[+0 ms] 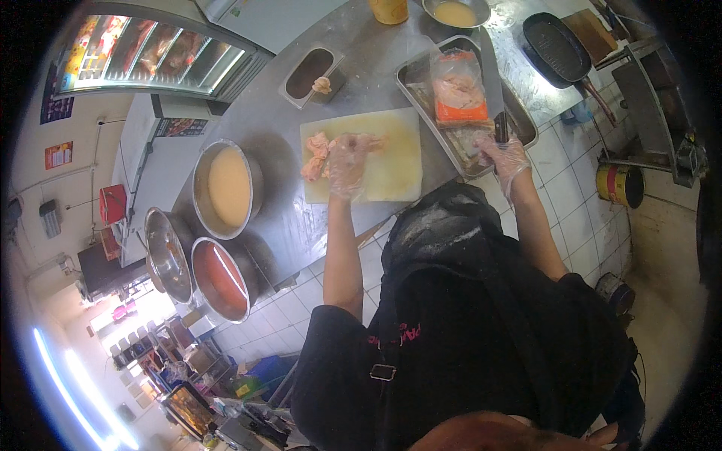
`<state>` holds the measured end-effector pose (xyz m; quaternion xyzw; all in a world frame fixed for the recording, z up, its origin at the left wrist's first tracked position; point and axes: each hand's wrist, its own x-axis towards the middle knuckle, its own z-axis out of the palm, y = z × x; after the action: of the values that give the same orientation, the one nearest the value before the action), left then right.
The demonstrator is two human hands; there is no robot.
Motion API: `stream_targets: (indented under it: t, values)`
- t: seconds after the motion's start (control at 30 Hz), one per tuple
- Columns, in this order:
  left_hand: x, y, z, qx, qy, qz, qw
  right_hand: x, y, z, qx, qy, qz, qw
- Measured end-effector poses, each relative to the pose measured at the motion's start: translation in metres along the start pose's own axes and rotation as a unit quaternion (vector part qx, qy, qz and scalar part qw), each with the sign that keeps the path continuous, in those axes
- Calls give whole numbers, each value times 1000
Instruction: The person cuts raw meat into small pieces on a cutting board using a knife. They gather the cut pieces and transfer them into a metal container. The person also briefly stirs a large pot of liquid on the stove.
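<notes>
My left hand (347, 166), in a clear plastic glove, is on a piece of raw meat (375, 142) that sticks out past its fingers; the hand hides part of the piece. More raw meat pieces (317, 155), which look like chicken, lie left of it on the white cutting board (395, 163). My right hand (505, 158), also gloved, grips the dark handle of a knife (501, 128). Its broad blade points away from me over a metal tray (530, 121). In that tray lies a clear and orange plastic bag of pale raw meat (459, 90).
A steel pan insert (335, 84) with a meat scrap on its rim stands beyond the board. Bowls of pale liquid (228, 186) and red liquid (220, 279) stand at left, beside another steel bowl (169, 253). A black grill pan (555, 51) sits at far right.
</notes>
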<state>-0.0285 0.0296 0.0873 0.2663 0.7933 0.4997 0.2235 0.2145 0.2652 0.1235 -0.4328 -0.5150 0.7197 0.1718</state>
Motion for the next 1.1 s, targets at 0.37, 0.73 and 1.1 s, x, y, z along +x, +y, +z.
stream_targets:
  t: [0.37,0.73,1.1]
  values:
    - [25,17,-6,190,-84,85,974,8,17,-29,-148,53,10,988]
    - [-18,-3,61,497,-52,-25,866,-44,18,-10,-356,-153,82,918]
    - [9,-52,32,512,-165,-97,837,-33,81,46,-445,-103,43,888]
